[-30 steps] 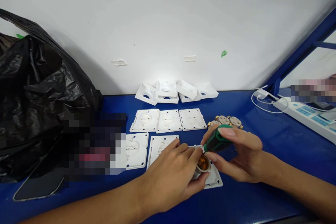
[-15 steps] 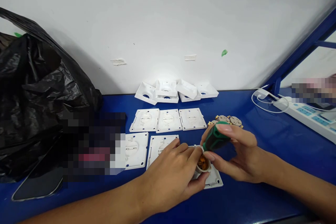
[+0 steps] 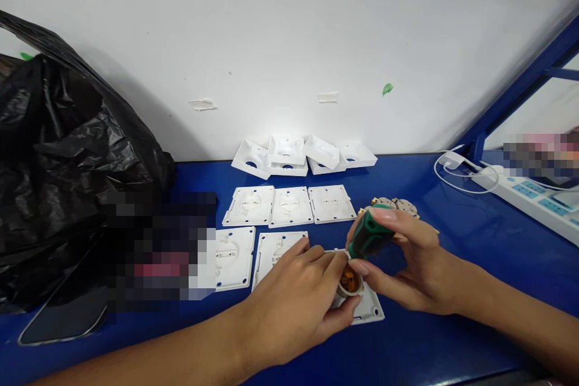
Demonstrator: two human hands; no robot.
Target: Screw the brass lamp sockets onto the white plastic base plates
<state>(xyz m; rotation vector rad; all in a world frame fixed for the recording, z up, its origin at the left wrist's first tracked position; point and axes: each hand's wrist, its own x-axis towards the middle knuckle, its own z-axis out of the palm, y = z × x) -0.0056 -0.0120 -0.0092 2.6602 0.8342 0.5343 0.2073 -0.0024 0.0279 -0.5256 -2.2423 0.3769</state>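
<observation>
My right hand (image 3: 411, 259) is closed around a screwdriver (image 3: 371, 234) with a green and black handle, held tilted, its tip hidden behind my fingers. The fingers of my left hand (image 3: 303, 295) are wrapped round a round lamp socket (image 3: 350, 280) with a copper-coloured inside. Under the socket lies a white square plate (image 3: 371, 307), mostly covered by my hands. Another white plate (image 3: 271, 250) sits beside my left hand, partly hidden by it. Beyond my right hand are several round socket pieces (image 3: 404, 207) with brass-coloured tabs.
More white plates (image 3: 248, 205) lie in rows on the blue table (image 3: 456, 338). White square covers (image 3: 287, 151) are stacked against the wall. At left stand a black plastic bag (image 3: 67, 151) and a phone-like dark slab (image 3: 63, 319); at right, a power strip (image 3: 529, 196) with a white cable.
The screwdriver handle has shifted slightly with my right hand. My left hand stays on the lamp socket, and the rest looks the same apart from a small shift of view.
</observation>
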